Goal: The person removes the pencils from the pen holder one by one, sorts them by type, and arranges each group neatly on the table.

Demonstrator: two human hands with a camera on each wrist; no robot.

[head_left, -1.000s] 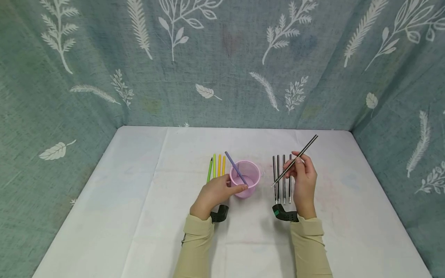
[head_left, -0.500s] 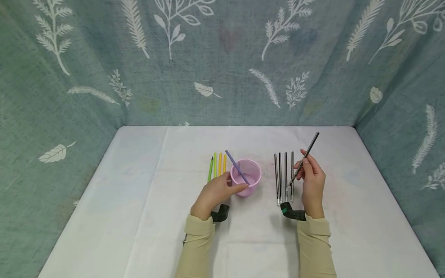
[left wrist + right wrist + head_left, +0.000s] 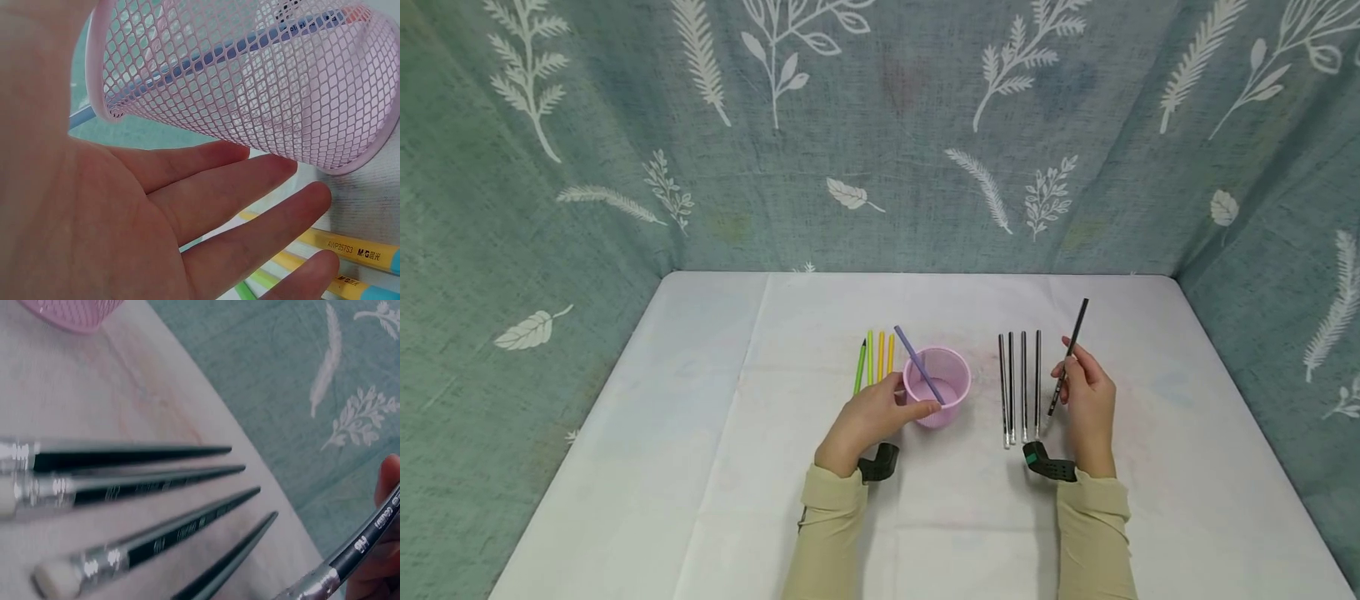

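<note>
My left hand [image 3: 867, 425] holds a pink mesh pen cup [image 3: 951, 410] by its near left side, thumb across the rim. Several fingers lie along the mesh wall in the left wrist view. One purple-blue pencil [image 3: 912, 352] leans inside the cup, its upper end sticking out past the rim. My right hand [image 3: 1092, 408] pinches a black-handled paintbrush [image 3: 1078, 327] with a silver ferrule, handle end pointing up and away. Left of that hand, several similar paintbrushes [image 3: 1024, 383] lie side by side on the table, pale bristles toward me.
Green and yellow pencils [image 3: 881, 354] lie in a row beyond my left hand, partly hidden by it. A white cloth covers the table [image 3: 760, 467]. Behind the far edge hangs a grey-green curtain [image 3: 895, 225] with white leaf prints.
My right hand has moved to the right with its paintbrush, from over the row to beside its right end; the brush now stands steeper. My left hand keeps hold of the cup.
</note>
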